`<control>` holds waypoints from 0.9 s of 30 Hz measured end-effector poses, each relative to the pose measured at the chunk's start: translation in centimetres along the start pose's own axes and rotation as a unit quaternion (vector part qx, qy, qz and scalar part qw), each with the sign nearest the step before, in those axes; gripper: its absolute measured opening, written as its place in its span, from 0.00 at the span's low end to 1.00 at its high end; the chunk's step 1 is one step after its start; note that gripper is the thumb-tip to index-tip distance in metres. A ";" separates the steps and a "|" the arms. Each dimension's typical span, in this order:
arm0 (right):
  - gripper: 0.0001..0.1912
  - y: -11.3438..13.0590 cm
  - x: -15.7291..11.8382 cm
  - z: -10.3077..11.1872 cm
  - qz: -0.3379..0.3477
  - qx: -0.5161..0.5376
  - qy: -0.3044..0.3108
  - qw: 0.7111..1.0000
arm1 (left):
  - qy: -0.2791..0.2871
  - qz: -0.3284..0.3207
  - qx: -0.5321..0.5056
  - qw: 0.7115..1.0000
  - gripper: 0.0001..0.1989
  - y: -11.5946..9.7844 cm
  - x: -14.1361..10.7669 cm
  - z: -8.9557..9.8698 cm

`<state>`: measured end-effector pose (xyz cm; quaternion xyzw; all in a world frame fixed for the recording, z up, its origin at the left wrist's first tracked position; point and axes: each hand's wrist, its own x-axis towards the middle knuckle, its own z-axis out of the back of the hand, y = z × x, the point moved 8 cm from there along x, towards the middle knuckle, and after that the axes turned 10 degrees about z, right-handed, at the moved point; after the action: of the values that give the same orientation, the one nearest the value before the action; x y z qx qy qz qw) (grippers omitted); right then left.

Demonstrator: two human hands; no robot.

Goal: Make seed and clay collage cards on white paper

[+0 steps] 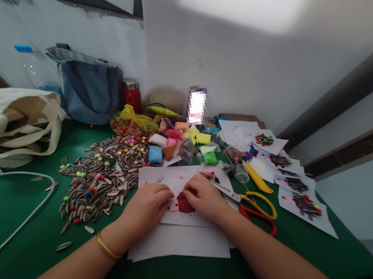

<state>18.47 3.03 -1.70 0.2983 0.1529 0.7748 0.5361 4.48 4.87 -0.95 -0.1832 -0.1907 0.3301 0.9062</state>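
Observation:
White paper sheets (179, 242) lie stacked on the green table. On the top one is a flat dark red shape (184, 204) with a pink piece (173, 207) at its left. My right hand (202, 197) rests over the right edge of the red shape, its fingers bent and pressed together on it; whether they pinch anything is hidden. My left hand (153, 205) lies on the left part of the paper, fingers curled together beside the pink piece, their tips partly hidden. Scissors (255, 202) with yellow and red handles lie right of my right hand.
Sunflower seeds (106, 173) with coloured bits are heaped at the left. Bagged coloured clay (155, 154) lies behind the paper. A yellow cutter (257, 178) and decorated cards (305, 210) are on the right. Bags (91, 89), a red flask (132, 96) and a lit phone (197, 106) stand at the back.

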 end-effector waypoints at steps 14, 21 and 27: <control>0.06 0.1 0.1 -0.4 -0.001 -0.029 0.021 0.999 | 0.005 -0.023 0.015 1.000 0.12 -0.1 -0.1 -0.3; 0.06 0.2 0.0 -0.4 -0.001 -0.042 0.020 0.999 | 0.001 -0.035 0.032 0.999 0.13 -0.4 -0.3 -0.3; 0.05 0.3 0.0 -0.3 0.000 -0.040 0.015 0.999 | 0.013 -0.044 0.064 0.997 0.14 -0.5 -0.4 -0.7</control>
<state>18.02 2.95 -1.78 0.2650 0.1301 0.7846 0.5452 4.78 4.11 -1.42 -0.1201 -0.1653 0.2991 0.9321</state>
